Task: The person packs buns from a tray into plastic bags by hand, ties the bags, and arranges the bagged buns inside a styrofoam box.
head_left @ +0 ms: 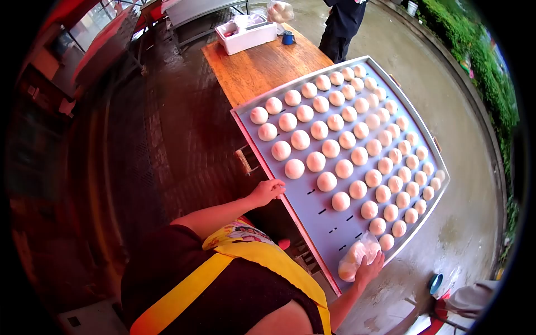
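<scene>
Rows of round white buns [330, 148] sit spaced apart on a large grey tray [312, 209] with a raised metal rim. At the near right corner of the tray, my right hand [369, 270] is closed on a clear plastic bag of buns [353, 259]. The bag rests on the tray, beside the last buns of the rows. My left hand [268, 192] is at the tray's left rim, fingers curled together. Whatever may be between those fingers is too small to make out.
A wooden table [259, 70] behind the tray bears a white foam box [245, 38] and a blue mug [287, 38]. Beyond it stands a person in dark clothes [341, 25]. A teal basin [436, 283] is at lower right, on wet ground.
</scene>
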Action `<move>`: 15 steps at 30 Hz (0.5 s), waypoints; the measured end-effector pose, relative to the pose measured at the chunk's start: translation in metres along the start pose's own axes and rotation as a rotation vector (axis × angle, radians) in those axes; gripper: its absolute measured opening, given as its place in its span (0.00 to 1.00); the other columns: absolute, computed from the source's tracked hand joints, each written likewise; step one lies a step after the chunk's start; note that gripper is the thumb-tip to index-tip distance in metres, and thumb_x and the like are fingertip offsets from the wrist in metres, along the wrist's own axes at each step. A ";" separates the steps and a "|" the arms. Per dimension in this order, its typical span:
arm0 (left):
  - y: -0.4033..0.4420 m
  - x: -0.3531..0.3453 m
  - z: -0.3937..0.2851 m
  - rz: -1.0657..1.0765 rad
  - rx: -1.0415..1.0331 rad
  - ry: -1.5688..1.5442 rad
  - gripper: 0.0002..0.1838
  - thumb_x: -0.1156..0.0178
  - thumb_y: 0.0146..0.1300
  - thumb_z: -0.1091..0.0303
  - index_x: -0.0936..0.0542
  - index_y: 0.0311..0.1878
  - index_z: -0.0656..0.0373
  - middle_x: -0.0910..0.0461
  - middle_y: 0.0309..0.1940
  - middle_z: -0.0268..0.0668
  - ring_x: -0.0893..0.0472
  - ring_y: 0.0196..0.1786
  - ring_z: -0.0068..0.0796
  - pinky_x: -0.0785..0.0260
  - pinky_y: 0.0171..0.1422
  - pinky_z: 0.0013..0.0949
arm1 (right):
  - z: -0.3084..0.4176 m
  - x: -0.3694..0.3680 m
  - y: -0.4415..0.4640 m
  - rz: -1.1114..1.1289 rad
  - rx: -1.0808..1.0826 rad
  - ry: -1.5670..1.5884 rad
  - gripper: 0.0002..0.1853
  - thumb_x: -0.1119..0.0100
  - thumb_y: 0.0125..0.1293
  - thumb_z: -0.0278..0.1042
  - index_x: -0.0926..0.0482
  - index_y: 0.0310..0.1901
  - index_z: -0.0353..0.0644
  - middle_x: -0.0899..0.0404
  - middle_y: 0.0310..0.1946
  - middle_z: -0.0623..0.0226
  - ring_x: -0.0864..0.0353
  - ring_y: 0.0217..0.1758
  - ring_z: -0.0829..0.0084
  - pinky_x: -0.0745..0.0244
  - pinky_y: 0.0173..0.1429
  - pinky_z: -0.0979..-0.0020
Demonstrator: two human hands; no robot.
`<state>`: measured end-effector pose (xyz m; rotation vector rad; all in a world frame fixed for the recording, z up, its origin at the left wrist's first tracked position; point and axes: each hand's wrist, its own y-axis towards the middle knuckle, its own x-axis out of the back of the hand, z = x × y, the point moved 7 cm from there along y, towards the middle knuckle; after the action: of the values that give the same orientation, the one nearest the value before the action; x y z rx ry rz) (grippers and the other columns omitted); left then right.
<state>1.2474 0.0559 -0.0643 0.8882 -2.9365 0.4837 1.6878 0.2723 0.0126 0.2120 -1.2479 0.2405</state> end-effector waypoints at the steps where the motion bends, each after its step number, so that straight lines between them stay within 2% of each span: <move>1: 0.000 0.017 0.002 -0.010 0.018 0.000 0.14 0.40 0.66 0.65 0.21 0.47 0.66 0.18 0.30 0.34 0.19 0.30 0.21 0.25 0.39 0.26 | 0.022 -0.012 0.004 0.017 0.043 0.085 0.33 0.35 0.56 0.32 0.33 0.64 0.36 0.38 0.67 0.46 0.39 0.70 0.46 0.43 0.72 0.54; 3: 0.007 0.034 0.013 0.047 0.021 -0.013 0.11 0.42 0.66 0.66 0.20 0.42 0.64 0.19 0.27 0.34 0.19 0.29 0.20 0.26 0.36 0.27 | 0.071 -0.042 0.010 0.054 0.131 0.260 0.30 0.36 0.59 0.31 0.32 0.63 0.35 0.37 0.67 0.47 0.39 0.70 0.48 0.42 0.72 0.55; 7: 0.016 0.076 -0.006 0.229 -0.138 0.081 0.10 0.42 0.65 0.66 0.20 0.41 0.64 0.19 0.27 0.36 0.19 0.28 0.23 0.26 0.37 0.28 | 0.196 -0.110 0.008 0.186 0.225 0.291 0.27 0.34 0.58 0.31 0.28 0.60 0.37 0.34 0.65 0.50 0.36 0.68 0.50 0.40 0.71 0.55; 11: 0.033 0.144 0.001 0.254 -0.135 0.150 0.08 0.43 0.65 0.68 0.20 0.38 0.63 0.19 0.26 0.35 0.20 0.27 0.22 0.27 0.36 0.28 | 0.309 -0.155 0.005 0.240 0.371 0.277 0.24 0.34 0.57 0.32 0.25 0.57 0.40 0.31 0.64 0.51 0.33 0.66 0.51 0.38 0.69 0.56; 15: 0.047 0.225 0.042 0.096 -0.039 0.077 0.08 0.43 0.64 0.67 0.20 0.34 0.62 0.20 0.22 0.35 0.21 0.24 0.22 0.26 0.31 0.28 | 0.388 -0.166 0.007 0.275 0.471 0.245 0.22 0.34 0.57 0.32 0.23 0.55 0.41 0.29 0.62 0.54 0.32 0.66 0.52 0.35 0.67 0.57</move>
<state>1.0364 -0.0405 -0.0903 0.7108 -2.9171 0.4522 1.2843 0.1567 -0.0274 0.4032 -0.9594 0.7785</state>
